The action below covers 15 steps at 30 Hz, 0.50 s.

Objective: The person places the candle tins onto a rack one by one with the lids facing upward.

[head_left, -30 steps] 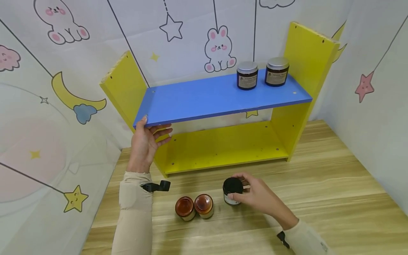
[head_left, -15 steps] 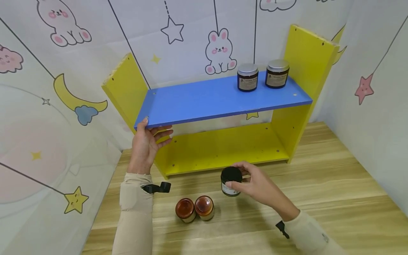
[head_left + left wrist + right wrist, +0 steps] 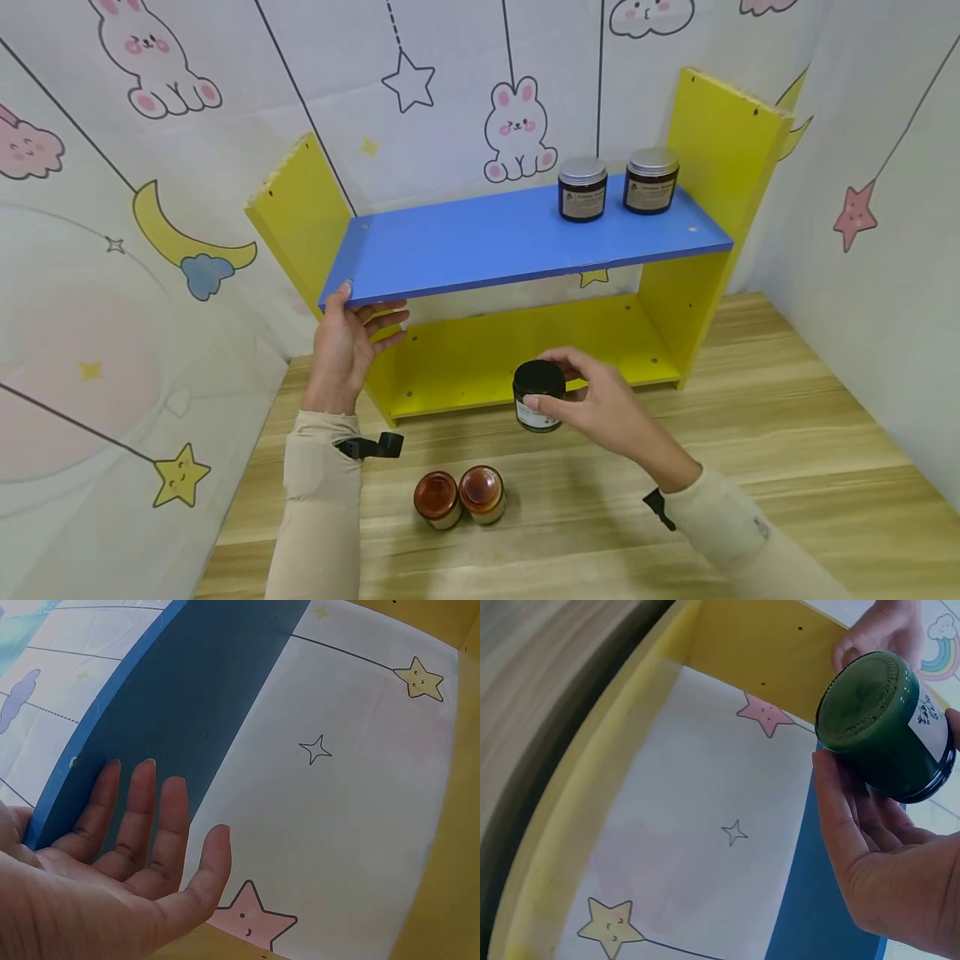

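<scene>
My right hand grips a dark green glass jar with a black lid and white label, held above the table in front of the shelf unit. In the right wrist view its bottom faces the camera. My left hand holds the front left corner of the blue shelf board, thumb on top and fingers spread underneath. Two amber jars with reddish-brown tops stand side by side on the table between my arms. Two brown jars with silver lids and beige labels sit at the right of the blue board.
The shelf unit has yellow side panels and a yellow bottom board. It stands on a wood-grain table. A white backdrop with printed bunnies, stars and moons hangs behind and at both sides.
My right hand has lifted the dark green jar off the table and moved it up and forward, toward the shelf unit. The left hand keeps its hold on the blue board's corner.
</scene>
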Motion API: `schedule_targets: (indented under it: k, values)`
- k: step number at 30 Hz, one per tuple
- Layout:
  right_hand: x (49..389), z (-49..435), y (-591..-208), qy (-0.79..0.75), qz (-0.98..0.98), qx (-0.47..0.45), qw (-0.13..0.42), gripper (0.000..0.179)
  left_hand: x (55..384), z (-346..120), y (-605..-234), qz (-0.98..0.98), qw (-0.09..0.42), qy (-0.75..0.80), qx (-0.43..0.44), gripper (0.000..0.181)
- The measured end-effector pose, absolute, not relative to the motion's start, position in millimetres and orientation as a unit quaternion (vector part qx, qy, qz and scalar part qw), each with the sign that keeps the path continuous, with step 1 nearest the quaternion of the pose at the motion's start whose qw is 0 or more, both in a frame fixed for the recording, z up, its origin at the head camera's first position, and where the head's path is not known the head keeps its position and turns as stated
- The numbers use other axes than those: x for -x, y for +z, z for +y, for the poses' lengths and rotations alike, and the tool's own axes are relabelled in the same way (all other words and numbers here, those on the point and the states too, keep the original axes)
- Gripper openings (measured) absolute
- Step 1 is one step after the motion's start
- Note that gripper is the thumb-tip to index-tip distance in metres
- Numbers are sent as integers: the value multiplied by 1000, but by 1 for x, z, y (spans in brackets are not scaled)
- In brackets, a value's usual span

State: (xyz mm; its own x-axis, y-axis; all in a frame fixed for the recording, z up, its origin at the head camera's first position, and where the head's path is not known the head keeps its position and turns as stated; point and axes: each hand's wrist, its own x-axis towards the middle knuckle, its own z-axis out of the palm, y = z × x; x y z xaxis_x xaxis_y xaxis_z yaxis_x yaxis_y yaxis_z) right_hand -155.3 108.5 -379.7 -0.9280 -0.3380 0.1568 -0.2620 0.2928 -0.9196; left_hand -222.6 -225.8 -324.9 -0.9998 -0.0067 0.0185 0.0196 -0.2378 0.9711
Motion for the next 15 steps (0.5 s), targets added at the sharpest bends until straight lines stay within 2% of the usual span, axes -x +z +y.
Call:
schedule_targets:
  k: [5, 15]
  values:
    - [163, 108, -367, -552, 810, 200, 7, 56, 223, -226, -325, -621, 11, -784, 4, 64]
    - [175, 109, -335, -540, 816, 209, -3, 56, 223, -225, -325, -616, 11, -787, 4, 63]
